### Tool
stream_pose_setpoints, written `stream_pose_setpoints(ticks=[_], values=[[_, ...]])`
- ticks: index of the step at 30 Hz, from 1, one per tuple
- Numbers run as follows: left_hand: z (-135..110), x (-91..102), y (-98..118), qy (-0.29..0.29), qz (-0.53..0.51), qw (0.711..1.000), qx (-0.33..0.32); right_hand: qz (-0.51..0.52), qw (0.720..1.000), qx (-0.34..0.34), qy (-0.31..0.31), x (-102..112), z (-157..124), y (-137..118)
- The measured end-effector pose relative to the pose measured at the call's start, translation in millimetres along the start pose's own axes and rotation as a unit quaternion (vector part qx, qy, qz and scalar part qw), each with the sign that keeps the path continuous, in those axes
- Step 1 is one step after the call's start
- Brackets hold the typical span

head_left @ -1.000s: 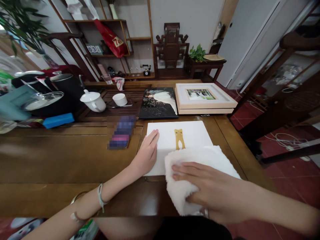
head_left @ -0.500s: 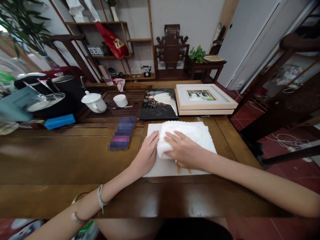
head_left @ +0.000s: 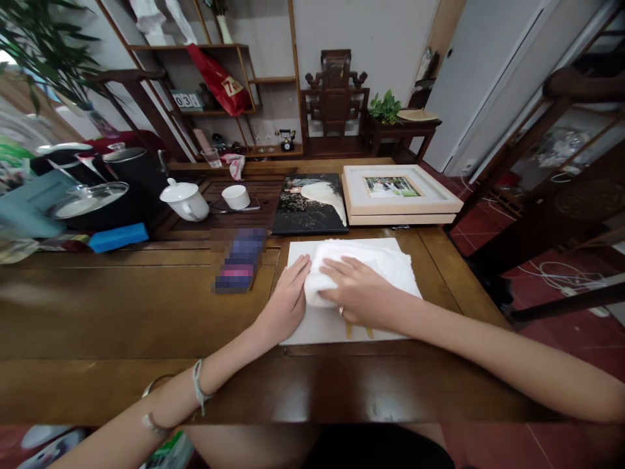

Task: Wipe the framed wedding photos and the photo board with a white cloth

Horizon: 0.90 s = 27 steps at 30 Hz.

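Observation:
A white board (head_left: 317, 329) lies flat on the wooden table, with a few yellowish-brown marks near its front edge. On top of it is a folded white towel (head_left: 393, 267) with a fluffy edge. My right hand (head_left: 359, 290), wearing a ring, grips the towel from above, its fingers curved over the near left part and pressing down on the board. My left hand (head_left: 288, 293) rests with fingers stretched out at the board's left side, its fingertips against or very close to the towel. The hands and towel hide much of the board.
Behind the board lie a dark photo panel (head_left: 310, 205) and stacked pale-wood frames (head_left: 403, 212). A blurred-out purple item (head_left: 239, 260) is left of my hands. Further left are a white lidded cup (head_left: 184, 200), a small white bowl (head_left: 236, 197), a blue block (head_left: 118, 238) and a lidded pan (head_left: 92, 202).
The towel has shifted slightly left and creased under my right hand, which has moved very little. My left hand stays in the same place.

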<state>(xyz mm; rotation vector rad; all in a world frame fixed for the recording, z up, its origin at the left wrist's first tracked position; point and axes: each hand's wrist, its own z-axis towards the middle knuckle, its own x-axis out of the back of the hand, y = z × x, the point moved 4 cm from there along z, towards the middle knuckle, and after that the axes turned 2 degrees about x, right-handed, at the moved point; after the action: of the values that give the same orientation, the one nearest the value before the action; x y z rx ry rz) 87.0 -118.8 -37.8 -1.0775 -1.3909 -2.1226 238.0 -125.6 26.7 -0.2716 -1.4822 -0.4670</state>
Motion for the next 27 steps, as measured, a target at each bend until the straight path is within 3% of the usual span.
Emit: stream_pose_setpoints(ticks=[3, 9, 12, 15, 18, 21, 27], values=[[0, 0.1, 0, 0.009, -0.003, 1.000, -0.004, -0.018, 1.000, -0.004, -0.010, -2, 7, 5], [-1, -0.4, -3, -0.007, -0.009, 1.000, -0.018, -0.028, 0.994, 0.094, 0.043, 0, -21, -63], [-2, -0.8, -4, -0.002, -0.002, 1.000, -0.016, 0.021, 0.991, 0.120, 0.053, 3, -36, -76], [-1, -1.4, -3, 0.000, 0.006, 1.000, -0.011, 0.105, 0.990, 0.098, 0.011, 5, -36, -53], [0, -1.0, 0, 0.002, 0.012, 1.000, -0.003, 0.147, 0.989, 0.020, -0.004, 5, -24, -8], [2, 0.0, 4, 0.000, 0.016, 1.000, 0.000, 0.155, 0.988, -0.009, -0.005, 5, -9, 30], [3, 2.8, 8, 0.010, 0.007, 1.000, -0.013, 0.197, 0.980, 0.000, 0.037, 7, 14, 58]])
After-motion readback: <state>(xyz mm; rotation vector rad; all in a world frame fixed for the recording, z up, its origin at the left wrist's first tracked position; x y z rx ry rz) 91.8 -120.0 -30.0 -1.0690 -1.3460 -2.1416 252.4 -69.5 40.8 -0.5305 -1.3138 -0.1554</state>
